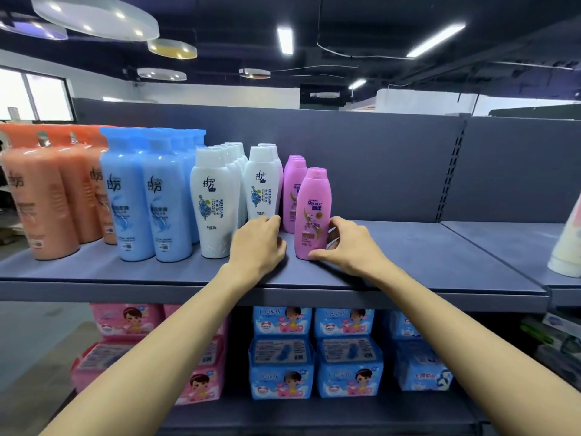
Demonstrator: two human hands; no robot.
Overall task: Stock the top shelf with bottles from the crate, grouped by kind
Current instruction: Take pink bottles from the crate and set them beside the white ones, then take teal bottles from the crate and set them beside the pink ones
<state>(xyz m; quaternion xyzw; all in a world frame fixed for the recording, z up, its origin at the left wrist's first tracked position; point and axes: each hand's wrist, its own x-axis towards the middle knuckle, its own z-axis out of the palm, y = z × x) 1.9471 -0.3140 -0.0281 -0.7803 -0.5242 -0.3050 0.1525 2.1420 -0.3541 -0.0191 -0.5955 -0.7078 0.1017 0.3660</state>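
top shelf: running across the middle of the frame, carrying upright bottles grouped by colour
orange bottles: standing at far left
blue bottles: standing just right of the orange
white bottles: standing in two rows at centre
pink row: standing beside the white
front pink bottle: standing upright, foremost, centre frame
right hand: gripping front pink bottle low, thumb at its base
left hand: fingers curling, tips touching the right white row's foot; grip cannot be told
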